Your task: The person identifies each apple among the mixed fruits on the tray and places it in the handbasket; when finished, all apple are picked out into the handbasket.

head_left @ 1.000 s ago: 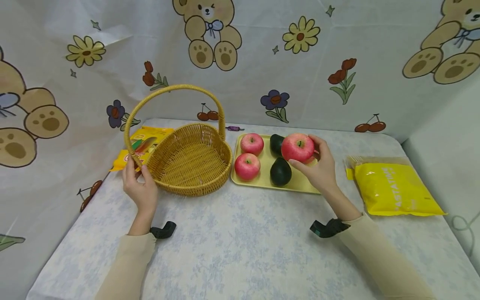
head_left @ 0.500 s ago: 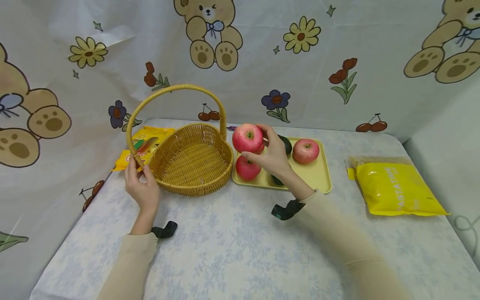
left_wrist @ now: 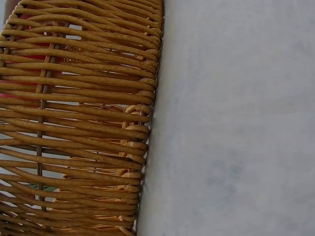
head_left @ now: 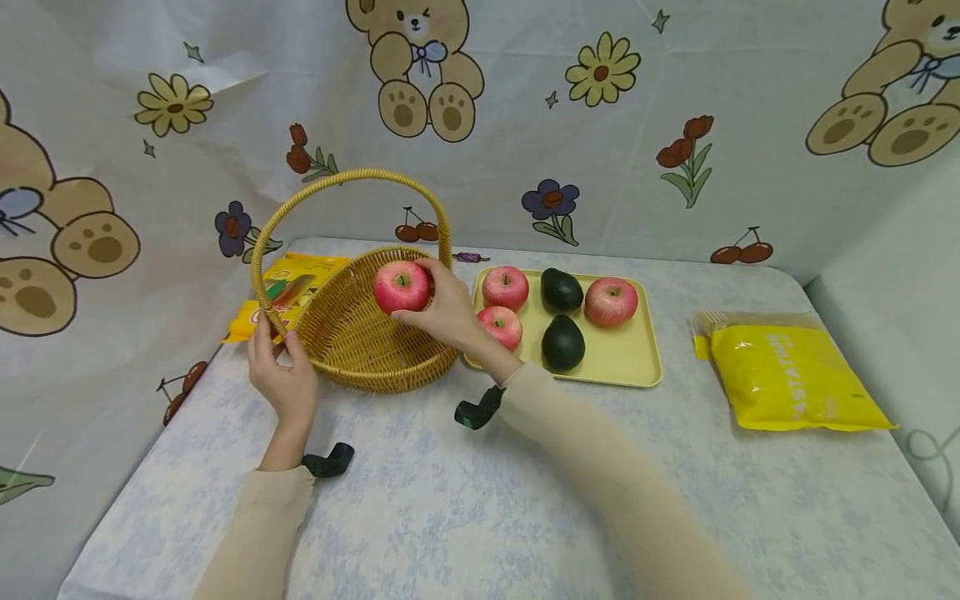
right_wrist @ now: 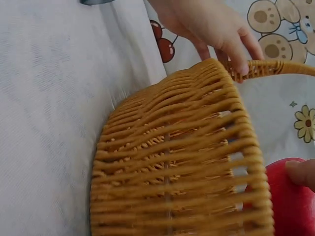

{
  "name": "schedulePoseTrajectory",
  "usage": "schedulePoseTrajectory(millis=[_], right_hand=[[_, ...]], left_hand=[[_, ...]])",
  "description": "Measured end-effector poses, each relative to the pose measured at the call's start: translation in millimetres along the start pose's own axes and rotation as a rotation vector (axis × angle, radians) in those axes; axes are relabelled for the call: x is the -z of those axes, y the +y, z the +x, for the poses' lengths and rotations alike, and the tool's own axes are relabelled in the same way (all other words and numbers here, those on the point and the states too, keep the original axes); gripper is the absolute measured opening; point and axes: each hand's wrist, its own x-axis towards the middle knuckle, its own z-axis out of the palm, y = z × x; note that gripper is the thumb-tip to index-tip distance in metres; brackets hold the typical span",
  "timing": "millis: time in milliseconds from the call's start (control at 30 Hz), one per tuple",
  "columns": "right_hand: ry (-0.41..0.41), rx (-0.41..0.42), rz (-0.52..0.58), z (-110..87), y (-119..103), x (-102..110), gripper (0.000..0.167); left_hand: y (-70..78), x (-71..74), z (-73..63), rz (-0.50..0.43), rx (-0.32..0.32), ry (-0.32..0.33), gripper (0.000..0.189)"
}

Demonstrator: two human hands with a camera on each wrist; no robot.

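Note:
A red apple (head_left: 397, 287) hangs over the inside of a yellow wicker basket (head_left: 375, 379), held between the fingers and thumb of my right hand (head_left: 452, 315). My left hand (head_left: 285, 379) grips the basket at its left side, where the tall handle (head_left: 360, 175) meets the rim. In the right wrist view, the left hand (right_wrist: 211, 29) pinches the handle's base, and the apple (right_wrist: 290, 206) shows beyond the woven wall (right_wrist: 182, 162). Basket wall (left_wrist: 83, 93) fills the left part of the left wrist view, with red showing through its gaps.
Right of the basket lies a yellow tray (head_left: 622, 358) with 3 apples (head_left: 611, 302) and 2 dark green avocados (head_left: 562, 342). A yellow packet (head_left: 795, 375) lies at far right. Another yellow packet (head_left: 307, 271) lies behind the basket, near a small purple item (head_left: 471, 257).
My right hand has carried the apple leftward from above the tray's right side to over the basket. The left hand and basket have stayed in place.

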Motion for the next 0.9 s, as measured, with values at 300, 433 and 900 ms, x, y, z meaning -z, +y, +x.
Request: schedulePoseTrajectory(millis=[300, 433, 900], right_hand=[[-0.136, -0.057, -0.080, 19.8, -1.4, -32.9, 0.077], [-0.204, -0.086, -0.104, 24.7, 2.0, -40.6, 0.077], [-0.308, -0.091, -0.192, 31.3, 2.1, -49.9, 0.065]], left_hand=[[0.1, 0.1, -0.1, -0.002, -0.010, 0.003, 0.045], [1.1, 0.0, -1.1, -0.008, -0.001, -0.001, 0.045], [0.4, -2.6, -1.2, -0.019, -0.007, 0.022, 0.049]])
